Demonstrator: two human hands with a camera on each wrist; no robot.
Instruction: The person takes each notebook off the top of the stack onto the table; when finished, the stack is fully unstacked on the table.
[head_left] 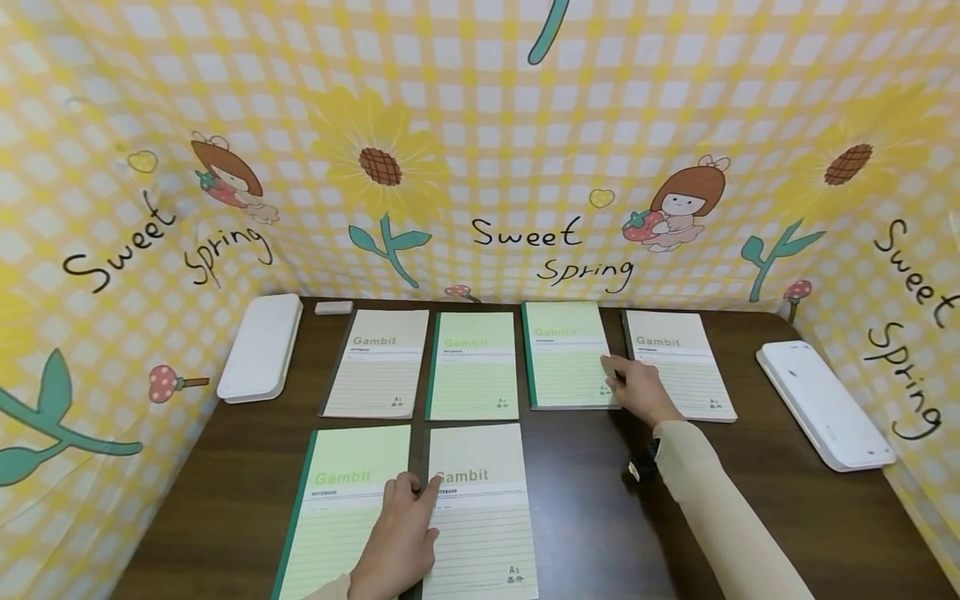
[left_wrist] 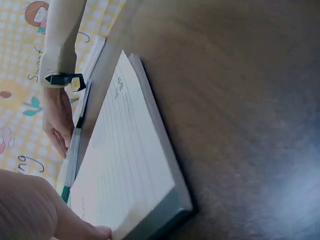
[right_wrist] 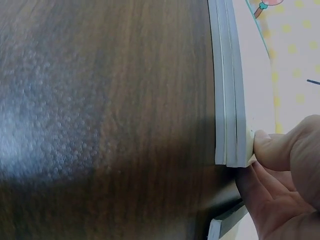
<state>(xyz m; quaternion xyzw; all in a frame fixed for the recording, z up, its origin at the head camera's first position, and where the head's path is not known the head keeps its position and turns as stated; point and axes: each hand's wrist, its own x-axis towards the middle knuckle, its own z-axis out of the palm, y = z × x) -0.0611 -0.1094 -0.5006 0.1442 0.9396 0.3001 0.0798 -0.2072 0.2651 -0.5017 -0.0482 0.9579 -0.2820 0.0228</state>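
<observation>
My right hand (head_left: 636, 385) is at the right edge of a green-covered notebook (head_left: 566, 367) in the back row. In the right wrist view its thumb (right_wrist: 272, 150) lies on the cover and its fingers are at the side edge, pinching the corner of a thick notebook stack (right_wrist: 232, 100). My left hand (head_left: 397, 533) rests where a front green notebook (head_left: 341, 475) meets a front beige notebook (head_left: 480, 500). Its index finger and thumb touch the beige cover; the other fingertips are partly hidden. In the left wrist view the thumb (left_wrist: 95, 231) lies by that notebook's dark spine.
Also in the back row are a beige notebook (head_left: 378, 362), another green one (head_left: 472, 367) and a beige one (head_left: 675, 354) beside my right hand. White slabs lie left (head_left: 262, 346) and right (head_left: 825, 404). A small white block (head_left: 333, 308) sits near the patterned cloth wall (head_left: 480, 150).
</observation>
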